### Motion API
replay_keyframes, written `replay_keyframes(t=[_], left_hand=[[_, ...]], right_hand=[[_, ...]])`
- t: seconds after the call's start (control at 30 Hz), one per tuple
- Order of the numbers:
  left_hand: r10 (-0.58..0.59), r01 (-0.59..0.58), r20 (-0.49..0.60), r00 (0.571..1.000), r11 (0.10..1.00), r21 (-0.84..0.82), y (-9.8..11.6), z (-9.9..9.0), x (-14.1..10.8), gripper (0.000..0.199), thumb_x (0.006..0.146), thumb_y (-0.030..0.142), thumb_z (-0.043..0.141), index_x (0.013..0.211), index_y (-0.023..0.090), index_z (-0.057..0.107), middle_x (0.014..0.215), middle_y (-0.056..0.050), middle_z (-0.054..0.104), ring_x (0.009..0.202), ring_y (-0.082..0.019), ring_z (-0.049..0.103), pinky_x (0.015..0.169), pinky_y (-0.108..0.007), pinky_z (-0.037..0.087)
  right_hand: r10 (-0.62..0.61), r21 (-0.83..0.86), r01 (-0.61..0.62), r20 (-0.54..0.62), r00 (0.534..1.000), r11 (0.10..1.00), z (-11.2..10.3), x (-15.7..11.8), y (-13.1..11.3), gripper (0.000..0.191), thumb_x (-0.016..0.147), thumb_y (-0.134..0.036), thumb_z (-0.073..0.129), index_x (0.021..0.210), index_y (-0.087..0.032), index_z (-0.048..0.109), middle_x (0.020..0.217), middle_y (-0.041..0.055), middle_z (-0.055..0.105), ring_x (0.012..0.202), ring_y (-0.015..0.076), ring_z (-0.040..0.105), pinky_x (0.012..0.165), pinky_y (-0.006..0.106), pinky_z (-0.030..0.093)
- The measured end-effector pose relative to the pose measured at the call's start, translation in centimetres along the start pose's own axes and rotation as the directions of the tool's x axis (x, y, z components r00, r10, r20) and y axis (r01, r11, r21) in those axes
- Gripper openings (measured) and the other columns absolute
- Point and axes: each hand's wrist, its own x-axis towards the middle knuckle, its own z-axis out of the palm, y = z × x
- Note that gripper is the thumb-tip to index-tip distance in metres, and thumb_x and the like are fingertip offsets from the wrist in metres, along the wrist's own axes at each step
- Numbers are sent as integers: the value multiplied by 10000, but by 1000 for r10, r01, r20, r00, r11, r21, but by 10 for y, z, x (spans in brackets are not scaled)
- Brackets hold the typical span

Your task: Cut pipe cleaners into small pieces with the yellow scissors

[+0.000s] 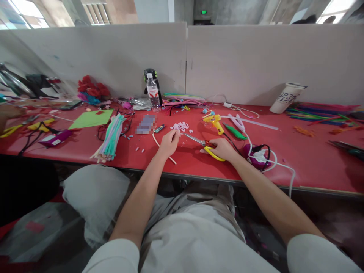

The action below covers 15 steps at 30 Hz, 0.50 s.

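Note:
My right hand (222,148) grips a pair of scissors (196,139) with yellow and red handles. Its metal blades point left toward my left hand (170,143). The fingers of that hand are pinched together beside the blade tips; whatever is between them is too small to make out. A thin cream fuzzy stem (172,160) runs beneath my left wrist, both its ends showing on the red table. Just beyond the left fingertips lies a pile of small pale pink cut pieces (182,125). Two more little pieces (142,150) rest left of the wrist.
Beyond my right hand lie a yellow glue gun (215,123), a green pen-like tool (236,131) and a purple power block (257,157) with cables. To the left are a pastel stem bundle (111,138) and a utility knife (159,128). Behind stands a water bottle (153,94).

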Motion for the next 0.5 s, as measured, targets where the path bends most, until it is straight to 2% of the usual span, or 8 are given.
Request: replay_keyframes(t=[0.13,0.27,0.5], left_hand=[[-1,1,-16,1000,1000,0,-1,0,0,436,973,537,384,742,191,513,659,-16,534,625,-145,497,607,-282,360],[-5,7,-54,999,999,36,-2,0,0,462,985,525,351,663,201,416,596,2,438,572,-136,431,561,-291,315],[10,-8,-36,999,999,38,-1,0,1,449,988,514,352,668,202,388,605,7,412,580,-134,411,566,-291,308]], right_hand=[[11,-4,-11,-12,1000,1000,-2,-1,-2,610,677,-776,611,574,-192,470,534,-23,427,518,100,321,501,276,201],[25,29,-24,-22,999,999,-4,-3,-7,604,672,-766,629,590,-196,446,539,-36,405,520,99,335,497,271,206],[15,54,-14,-8,1000,998,-7,-6,-9,584,679,-732,653,606,-199,424,554,-42,396,543,99,337,513,269,217]])
